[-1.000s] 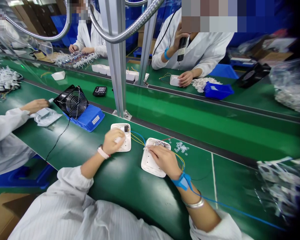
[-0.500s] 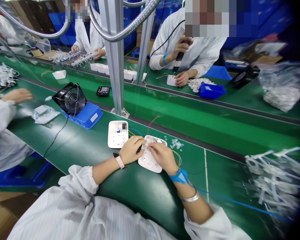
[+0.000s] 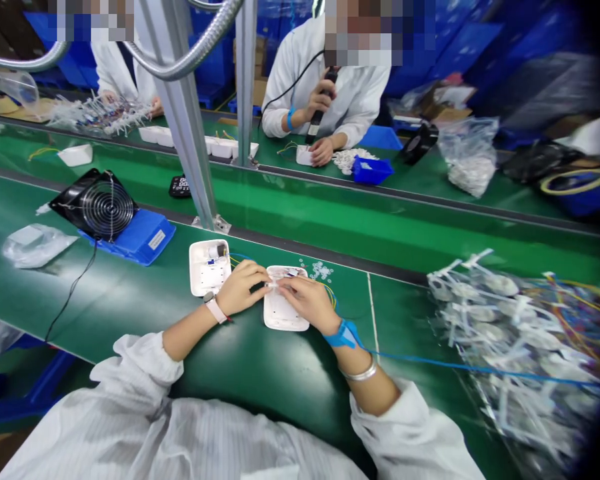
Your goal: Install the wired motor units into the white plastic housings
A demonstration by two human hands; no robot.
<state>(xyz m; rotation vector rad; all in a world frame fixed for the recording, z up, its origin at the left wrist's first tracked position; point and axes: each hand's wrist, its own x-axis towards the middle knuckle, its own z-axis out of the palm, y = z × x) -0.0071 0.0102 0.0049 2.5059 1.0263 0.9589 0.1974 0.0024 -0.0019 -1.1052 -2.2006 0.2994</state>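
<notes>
In the head view, reaching forward with both forearms, slanting inward so as to bring the fingertips together at the upper left of the white case (image 3: 285,320), lying open on the green bench (image 3: 280,373). Turning the left hand (image 3: 241,288) back upward, with fingers bent and tips pointing right to the case's upper left edge. Bending the right hand (image 3: 307,301) over the case's upper right, with fingertips pointing left. Cannot tell whether pinching anything or merely touching in either hand, at this size.

To the left, just beside the left hand, a second white case (image 3: 198,270). Beyond the right hand, near the case's upper right corner, small rings (image 3: 321,270); farther back, along the bench's far edge, a dark rail (image 3: 380,268). Well off to the right, past a white line (image 3: 373,313), a heap of white parts (image 3: 520,333). Toward the white coat (image 3: 205,433), room for moving nearer over the green bench.
</notes>
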